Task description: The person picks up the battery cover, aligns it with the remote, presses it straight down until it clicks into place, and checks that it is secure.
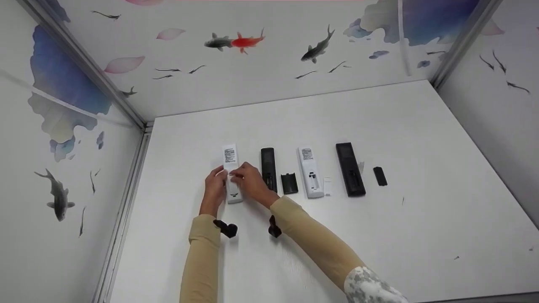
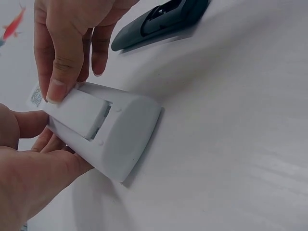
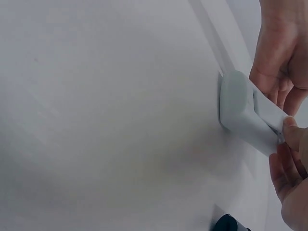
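Observation:
A white remote control (image 1: pixel 233 197) lies back side up on the table, with a printed label at its far end. My left hand (image 1: pixel 215 185) holds it by the left edge, thumb against the side. My right hand (image 1: pixel 252 180) pinches its white battery cover (image 2: pixel 82 110). The cover lies over the battery bay, and a narrow gap shows at its near end in the left wrist view. In the right wrist view the remote's rounded near end (image 3: pixel 236 103) rests on the table, and the right thumb lies on the cover.
Right of my hands lie a black remote (image 1: pixel 268 160), a loose black cover (image 1: pixel 289 184), a second white remote (image 1: pixel 313 191) with its bay exposed, a loose white cover (image 1: pixel 327 187), another black remote (image 1: pixel 347 162) and a small black cover (image 1: pixel 380 176). Printed walls (image 1: pixel 269 84) enclose the table.

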Demonstrator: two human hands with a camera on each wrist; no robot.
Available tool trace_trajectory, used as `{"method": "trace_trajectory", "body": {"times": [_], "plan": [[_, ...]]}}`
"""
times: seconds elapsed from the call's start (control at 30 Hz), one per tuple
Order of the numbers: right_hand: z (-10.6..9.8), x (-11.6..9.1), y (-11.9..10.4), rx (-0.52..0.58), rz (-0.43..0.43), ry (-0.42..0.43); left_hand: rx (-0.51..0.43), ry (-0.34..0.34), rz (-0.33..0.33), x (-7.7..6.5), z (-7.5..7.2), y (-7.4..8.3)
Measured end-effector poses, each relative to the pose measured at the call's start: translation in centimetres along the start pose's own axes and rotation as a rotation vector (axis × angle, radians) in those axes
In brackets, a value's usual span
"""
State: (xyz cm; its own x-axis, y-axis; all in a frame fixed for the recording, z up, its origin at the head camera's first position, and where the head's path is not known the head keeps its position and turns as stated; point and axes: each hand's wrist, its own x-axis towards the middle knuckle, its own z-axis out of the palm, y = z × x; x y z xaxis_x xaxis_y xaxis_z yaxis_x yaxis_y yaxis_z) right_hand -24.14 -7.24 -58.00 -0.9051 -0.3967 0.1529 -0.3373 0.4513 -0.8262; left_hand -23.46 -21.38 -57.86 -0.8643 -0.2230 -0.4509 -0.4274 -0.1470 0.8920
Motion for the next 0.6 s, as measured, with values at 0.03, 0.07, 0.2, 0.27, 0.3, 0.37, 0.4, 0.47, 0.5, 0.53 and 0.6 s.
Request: {"method": "trace_trajectory", "body": {"times": [0.03, 0.07, 0.2, 0.27, 0.3, 0.37, 0.4, 0.47, 0.5, 0.53, 0.6], "plan": [[-0.07, -0.02, 0.09, 0.004, 0.001, -0.003, 0.002, 0.001, 0.001, 0.04, 0.09, 0.00], [-0.13, -0.06, 0.18, 0.006, -0.001, -0.009, 0.000, 0.002, -0.001, 0.01, 0.15, -0.03], [-0.33, -0.02, 0.37, 0.009, -0.008, -0.025, -0.016, -0.003, 0.000, 0.00, 0.32, -0.11], [-0.49, 0.02, 0.23, 0.007, -0.003, -0.029, -0.017, -0.008, -0.001, 0.05, 0.35, -0.14], [-0.57, 0.08, 0.12, 0.010, 0.008, -0.029, -0.016, -0.010, -0.001, 0.07, 0.37, -0.12], [-0.73, 0.17, -0.12, 0.014, 0.039, -0.038, -0.012, -0.009, 0.000, 0.13, 0.40, -0.07], [-0.77, 0.22, -0.19, 0.022, 0.053, -0.040, -0.017, -0.011, -0.003, 0.17, 0.38, -0.05], [-0.77, 0.26, -0.23, 0.035, 0.078, -0.042, -0.016, -0.014, -0.008, 0.22, 0.32, 0.00], [-0.75, 0.27, -0.21, 0.040, 0.082, -0.042, -0.023, -0.013, -0.009, 0.20, 0.31, 0.03], [-0.72, 0.25, -0.16, 0.045, 0.082, -0.040, -0.032, -0.013, -0.010, 0.23, 0.29, 0.03], [-0.61, 0.17, -0.06, 0.049, 0.075, -0.027, -0.041, -0.014, -0.010, 0.26, 0.26, 0.02]]}}
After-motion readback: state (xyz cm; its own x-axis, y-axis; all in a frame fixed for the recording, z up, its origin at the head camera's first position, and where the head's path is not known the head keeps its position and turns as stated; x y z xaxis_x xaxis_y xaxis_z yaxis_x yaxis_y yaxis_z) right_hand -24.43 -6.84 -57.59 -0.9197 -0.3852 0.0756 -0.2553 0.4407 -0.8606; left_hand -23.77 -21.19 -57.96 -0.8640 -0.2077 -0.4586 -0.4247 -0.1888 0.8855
